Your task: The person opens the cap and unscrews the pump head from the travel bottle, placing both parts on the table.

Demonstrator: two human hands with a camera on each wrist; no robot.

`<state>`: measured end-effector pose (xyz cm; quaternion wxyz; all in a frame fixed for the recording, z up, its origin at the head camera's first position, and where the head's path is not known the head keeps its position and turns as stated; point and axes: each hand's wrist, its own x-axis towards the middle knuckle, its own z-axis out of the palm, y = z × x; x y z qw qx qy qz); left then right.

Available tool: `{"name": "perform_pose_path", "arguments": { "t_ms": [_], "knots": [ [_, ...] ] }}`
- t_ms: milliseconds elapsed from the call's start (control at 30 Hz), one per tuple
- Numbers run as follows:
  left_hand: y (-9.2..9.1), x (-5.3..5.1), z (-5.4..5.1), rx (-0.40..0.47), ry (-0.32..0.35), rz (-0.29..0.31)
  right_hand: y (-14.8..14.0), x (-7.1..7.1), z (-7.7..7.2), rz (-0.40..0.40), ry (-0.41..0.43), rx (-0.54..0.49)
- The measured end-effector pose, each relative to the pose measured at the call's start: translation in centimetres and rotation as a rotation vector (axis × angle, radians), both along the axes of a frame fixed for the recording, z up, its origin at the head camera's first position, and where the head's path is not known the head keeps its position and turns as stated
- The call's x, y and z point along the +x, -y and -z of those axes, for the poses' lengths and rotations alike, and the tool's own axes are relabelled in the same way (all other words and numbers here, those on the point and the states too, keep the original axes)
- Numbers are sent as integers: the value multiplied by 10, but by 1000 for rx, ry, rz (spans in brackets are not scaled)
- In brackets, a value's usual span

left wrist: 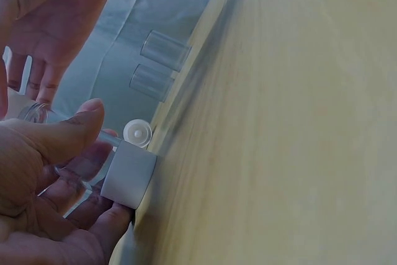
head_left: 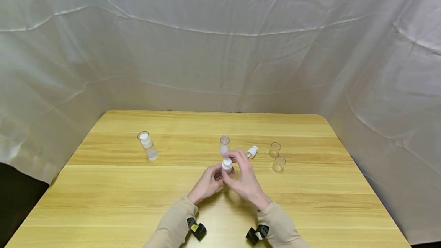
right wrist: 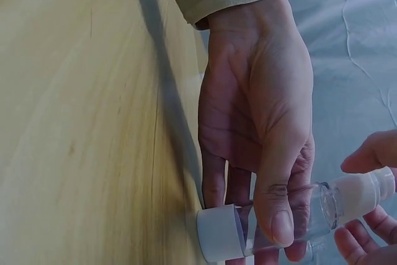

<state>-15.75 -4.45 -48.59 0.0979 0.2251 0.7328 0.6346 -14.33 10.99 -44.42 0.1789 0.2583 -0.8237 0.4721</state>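
A small clear bottle (right wrist: pixel 313 221) with a white base (right wrist: pixel 221 234) is between the two hands. My left hand (head_left: pixel 209 182) grips its clear body, thumb on one side and fingers on the other. The white base sticks out past the left fingers (left wrist: pixel 115 221). On the bottle's neck sits a white pump top (head_left: pixel 226 163). My right hand (head_left: pixel 244 181) has its thumb and fingers around this top, pinching it. In the right wrist view, only the right hand's fingertips (right wrist: pixel 369 153) show.
A second clear bottle (head_left: pixel 224 144) stands just beyond the hands. Beside it lies a loose white pump top (head_left: pixel 252 151). Two clear caps (head_left: pixel 274 149) stand to the right. At the left stands a bottle (head_left: pixel 148 146) with white top and clear cap. Everything is on a wooden table (head_left: pixel 103 186).
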Motion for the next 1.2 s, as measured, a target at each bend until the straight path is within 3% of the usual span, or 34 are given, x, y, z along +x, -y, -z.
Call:
{"name": "perform_pose_path", "arguments": {
  "t_ms": [167, 300, 567, 867, 1200],
  "knots": [
    [0, 0, 0, 1, -5, -2, 1, 0, 1, 34, 35, -9],
    [0, 0, -1, -9, -1, -4, 2, 0, 2, 52, 13, -20],
    [0, 0, 0, 8, 7, 0, 0, 1, 0, -6, 19, -1],
    [1, 1, -1, -21, -1, -7, 3, 0, 1, 44, 23, -37],
    [1, 0, -1, -8, 5, 4, -1, -2, 0, -31, 18, -39]
  ]
}}
